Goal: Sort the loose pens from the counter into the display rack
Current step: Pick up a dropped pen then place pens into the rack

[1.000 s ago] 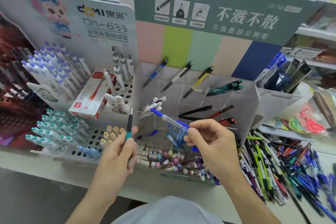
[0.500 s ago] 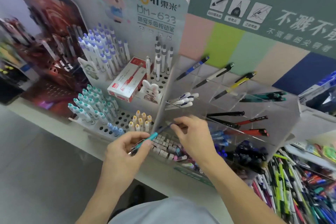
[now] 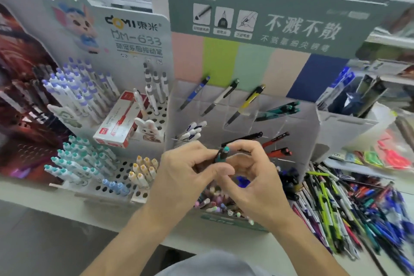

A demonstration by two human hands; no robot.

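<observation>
Both hands meet in front of the clear acrylic compartment rack point(image 3: 280, 119): our left hand point(image 3: 186, 172) and our right hand point(image 3: 253, 177) pinch between them one short, dark-barrelled pen with a teal cap and teal grip point(image 3: 221, 154), its capped end pointing up. We cannot tell whether either hand holds anything else.

Taking the rack as our landmark, the largest thing left to deal with is the heap of loose pens point(image 3: 358, 206) just to its right on the white counter point(image 3: 56, 199): a thick pile of blue, green, red and white barrels. We judge that most of the sorting lies there.

The rack itself is only thinly filled. Its top row carries a blue pen point(image 3: 195, 93), a black-and-white pen point(image 3: 220, 97), a yellow-and-black pen point(image 3: 246, 105) and a small bunch of dark teal pens point(image 3: 277, 111). Below these sit a few white pens with dark print point(image 3: 190, 133), one black pen point(image 3: 244, 138) and two red-and-black pens point(image 3: 277, 144). Blue and dark pens show in the lower cells, half hidden by our hands, and a tray of small pastel pieces lies along the rack's front edge.

We judge the task to be early: a handful placed, a big pile waiting. The teal-capped pen matches the teal bunch at the rack's upper right, so that cell looks like its likely home.
</observation>
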